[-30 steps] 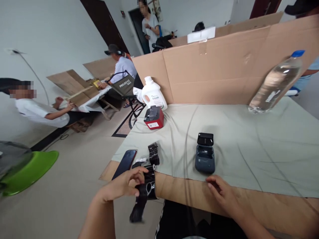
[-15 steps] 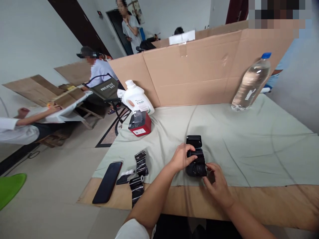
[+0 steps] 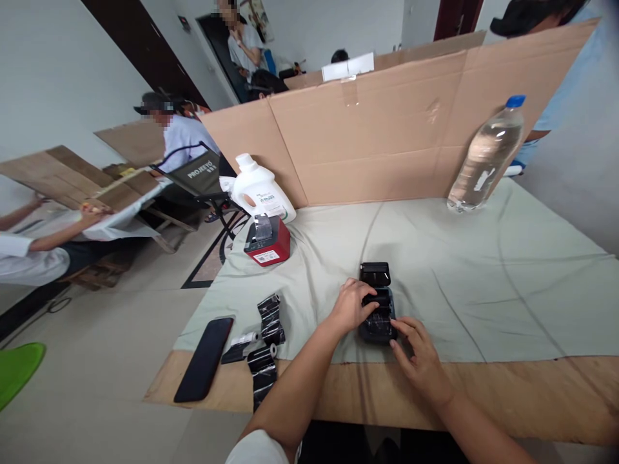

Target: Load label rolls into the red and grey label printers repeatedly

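Observation:
A small dark portable printer [image 3: 373, 336] lies on the cloth with its lid [image 3: 375, 274] flipped back. Inside it sits a black roll [image 3: 383, 300], and shiny black film [image 3: 378, 322] from it covers part of the printer's front. My left hand [image 3: 353, 306] reaches in from the left, thumb and fingers closed on the roll. At the printer's right edge is my right hand [image 3: 418, 354], its thumb and index fingertip apart, touching the side near the film. To the left lie strips of black film with rolls [image 3: 271, 319], another such strip [image 3: 262, 370] and a white-cored roll [image 3: 242, 346].
A phone [image 3: 204, 359] lies at the table's left edge. Behind stand a red and black box-shaped device [image 3: 271, 248], a white jug [image 3: 264, 187] and a large water bottle [image 3: 486, 158]. A cardboard screen [image 3: 367, 142] borders the back. Other people sit and stand beyond.
The black film that bulged over the printer's front now lies flatter and narrower, baring more of the casing. My right hand shifted slightly left; my left hand stays on the roll.

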Motion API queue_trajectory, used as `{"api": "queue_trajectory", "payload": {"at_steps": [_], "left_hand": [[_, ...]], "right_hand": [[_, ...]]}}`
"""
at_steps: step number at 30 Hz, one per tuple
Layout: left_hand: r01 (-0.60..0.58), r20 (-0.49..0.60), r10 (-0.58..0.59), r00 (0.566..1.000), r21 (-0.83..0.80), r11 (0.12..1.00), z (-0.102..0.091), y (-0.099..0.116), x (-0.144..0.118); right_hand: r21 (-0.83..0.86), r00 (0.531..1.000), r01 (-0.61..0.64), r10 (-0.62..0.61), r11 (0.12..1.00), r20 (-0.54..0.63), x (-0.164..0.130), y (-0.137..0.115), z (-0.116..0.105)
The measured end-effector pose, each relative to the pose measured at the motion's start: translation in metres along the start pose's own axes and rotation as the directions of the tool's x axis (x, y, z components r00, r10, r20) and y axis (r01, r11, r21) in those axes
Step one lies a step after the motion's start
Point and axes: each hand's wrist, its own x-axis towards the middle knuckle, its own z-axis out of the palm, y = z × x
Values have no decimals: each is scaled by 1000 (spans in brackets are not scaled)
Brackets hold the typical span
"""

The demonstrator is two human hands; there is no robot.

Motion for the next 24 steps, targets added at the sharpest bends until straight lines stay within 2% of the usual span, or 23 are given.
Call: {"api": "queue_trajectory", "payload": {"at_steps": [3, 5, 7, 8, 10, 13, 16, 19, 22, 24], "left_hand": [[-18, -119, 11, 993, -59, 998, 4, -4, -2], [21, -243, -46, 969, -105, 994, 4, -8, -3], [71, -317, -112, 942, -137, 988, 2, -11, -2], [86, -315, -133, 940, -158, 984, 0, -12, -1], [84, -242, -145, 959, -246, 966, -2, -15, 2], [24, -127, -95, 987, -475, 880, -3, -16, 2], [-68, -198, -71, 978, -616, 785, -2, -14, -4], [-104, -248, -69, 966, -623, 775, 2, -12, -16], [-57, -238, -95, 967, -560, 826, 9, -9, -26], [-45, -278, -119, 953, -521, 853, 15, -8, -29]], "right_hand": [[-32, 1000, 22, -22, 999, 19, -2, 1, 1], [-58, 998, 40, -37, 998, 42, -3, 1, 3], [-79, 998, 47, -43, 996, 54, -3, 1, 3], [-86, 998, 49, -45, 995, 52, -3, 1, 3], [-95, 998, 53, -50, 994, 38, -2, -1, 3], [-95, 998, 64, -62, 993, 22, -1, -2, 2], [-97, 997, 82, -81, 992, 15, 0, -3, 2], [-121, 996, 88, -88, 989, 5, -1, -2, 2], [-153, 997, 80, -79, 985, 9, -2, -2, 3], [-165, 997, 80, -79, 983, 14, -2, -3, 3]]}}
